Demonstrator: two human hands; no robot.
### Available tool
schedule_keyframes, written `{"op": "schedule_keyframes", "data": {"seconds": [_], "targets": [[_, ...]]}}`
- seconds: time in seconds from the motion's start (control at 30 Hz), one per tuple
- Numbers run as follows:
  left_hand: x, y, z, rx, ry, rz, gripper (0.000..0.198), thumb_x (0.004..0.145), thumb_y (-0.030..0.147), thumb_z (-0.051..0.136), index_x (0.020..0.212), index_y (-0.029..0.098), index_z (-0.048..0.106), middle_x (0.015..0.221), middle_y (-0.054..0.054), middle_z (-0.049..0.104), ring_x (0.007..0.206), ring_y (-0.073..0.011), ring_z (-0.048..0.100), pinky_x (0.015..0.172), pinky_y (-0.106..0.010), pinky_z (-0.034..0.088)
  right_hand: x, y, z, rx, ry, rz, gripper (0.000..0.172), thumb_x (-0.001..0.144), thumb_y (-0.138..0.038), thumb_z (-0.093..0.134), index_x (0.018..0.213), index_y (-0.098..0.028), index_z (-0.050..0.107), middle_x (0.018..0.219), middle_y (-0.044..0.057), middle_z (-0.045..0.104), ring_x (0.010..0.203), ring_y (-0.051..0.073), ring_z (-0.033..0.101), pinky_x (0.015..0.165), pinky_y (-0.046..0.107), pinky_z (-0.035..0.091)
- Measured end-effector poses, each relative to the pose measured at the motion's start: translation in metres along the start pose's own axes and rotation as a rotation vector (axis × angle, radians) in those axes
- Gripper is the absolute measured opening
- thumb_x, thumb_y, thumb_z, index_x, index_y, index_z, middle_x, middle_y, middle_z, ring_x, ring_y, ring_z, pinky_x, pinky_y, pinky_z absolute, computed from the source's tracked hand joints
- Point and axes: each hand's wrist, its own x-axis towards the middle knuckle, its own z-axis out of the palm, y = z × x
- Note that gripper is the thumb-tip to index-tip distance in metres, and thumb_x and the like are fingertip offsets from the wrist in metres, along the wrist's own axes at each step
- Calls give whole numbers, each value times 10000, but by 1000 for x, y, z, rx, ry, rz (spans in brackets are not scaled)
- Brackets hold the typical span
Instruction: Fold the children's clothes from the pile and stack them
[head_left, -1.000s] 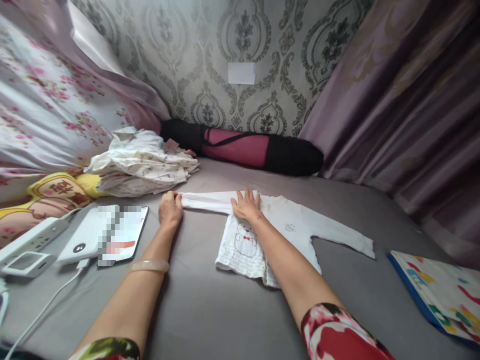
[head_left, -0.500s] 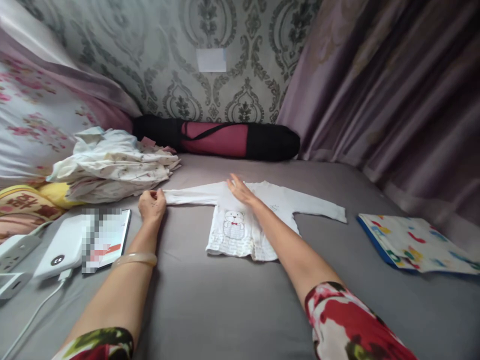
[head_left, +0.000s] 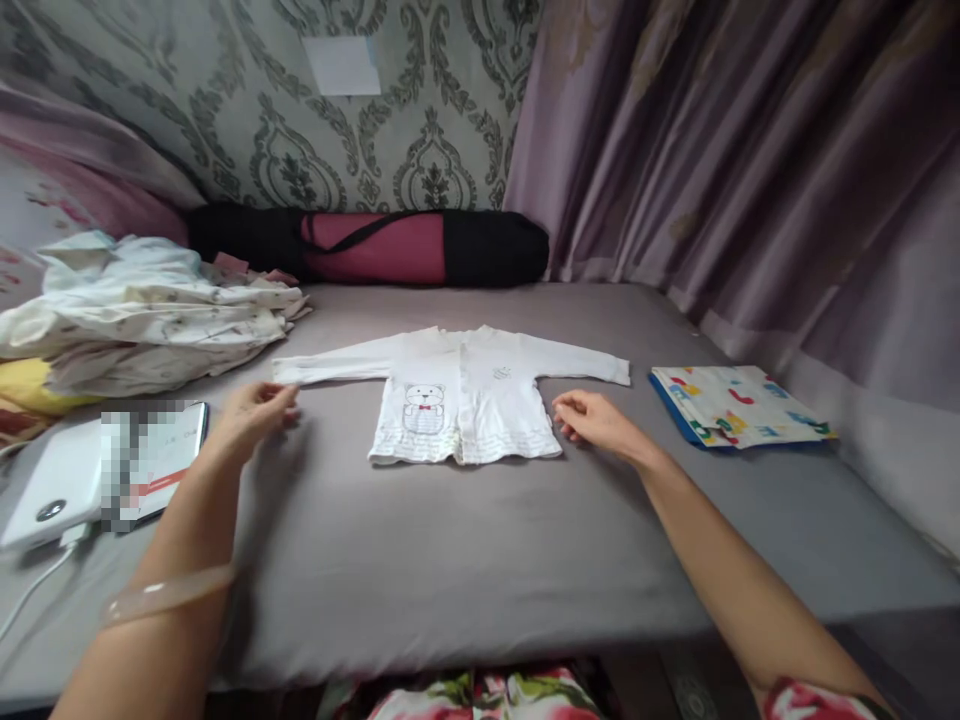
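A small white long-sleeved baby shirt (head_left: 499,400) with a bear print on one side lies flat, its sleeves spread out to both sides. My left hand (head_left: 255,420) hovers just below the cuff of the left-hand sleeve, fingers loosely bent and apart, holding nothing. Beside the shirt's right side edge is my right hand (head_left: 596,422), its fingers loosely curled with a gap between them; no cloth shows in it. Whether its fingertips touch the shirt's edge is hard to see.
The shirt rests on a grey sheet (head_left: 420,560). Heaped clothes (head_left: 172,300) lie at left, near a white power bank (head_left: 60,480) with a cable and a phone (head_left: 169,465). A folded patterned cloth (head_left: 742,400) is at right. A long black-and-maroon bag (head_left: 375,245) lies against the wall.
My left hand has let go of the sleeve cuff and come slightly nearer. My right hand has left the shirt's chest for its right side. The view has shifted to the right.
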Motion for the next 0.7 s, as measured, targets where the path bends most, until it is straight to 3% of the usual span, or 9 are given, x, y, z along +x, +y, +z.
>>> {"op": "schedule_keyframes", "data": {"seconds": [0.1, 0.2, 0.27, 0.47, 0.7], "targets": [[-37, 16, 11, -126, -341, -30, 508, 727, 560, 621, 992, 132, 558, 810, -62, 675, 682, -158, 629, 594, -234, 464, -17, 10, 4, -100, -82, -72, 275, 840, -256, 546, 1084, -132, 574, 791, 38, 633, 643, 126, 585, 566, 223, 462], [-66, 23, 27, -99, -480, 61, 595, 671, 606, 666, 1044, 156, 558, 787, -36, 665, 692, -169, 616, 587, -250, 457, -26, 18, 7, -169, -123, -189, 446, 791, -279, 595, 1213, -153, 521, 904, 34, 619, 673, 112, 564, 636, 231, 465], [-78, 21, 39, -102, -506, 143, 597, 660, 573, 693, 1074, 167, 550, 776, -13, 648, 675, -159, 598, 582, -252, 446, -27, 22, 10, -220, -143, -224, 529, 787, -296, 592, 1286, -169, 470, 954, 35, 607, 681, 110, 554, 657, 238, 463], [-92, 16, 63, -103, -344, 247, 432, 701, 474, 629, 1003, 170, 581, 709, 7, 617, 635, -152, 571, 565, -253, 422, -27, 28, 21, -392, -18, -208, 471, 816, -282, 501, 1283, -229, 469, 929, 16, 622, 680, 132, 559, 654, 255, 441], [-104, 23, 77, 82, -111, 276, 284, 801, 399, 465, 965, 196, 578, 655, 21, 579, 612, -154, 548, 596, -261, 401, -40, 8, 37, -601, 188, -120, 462, 828, -289, 491, 1289, -262, 468, 1021, 49, 665, 832, 208, 625, 662, 276, 402]]}}
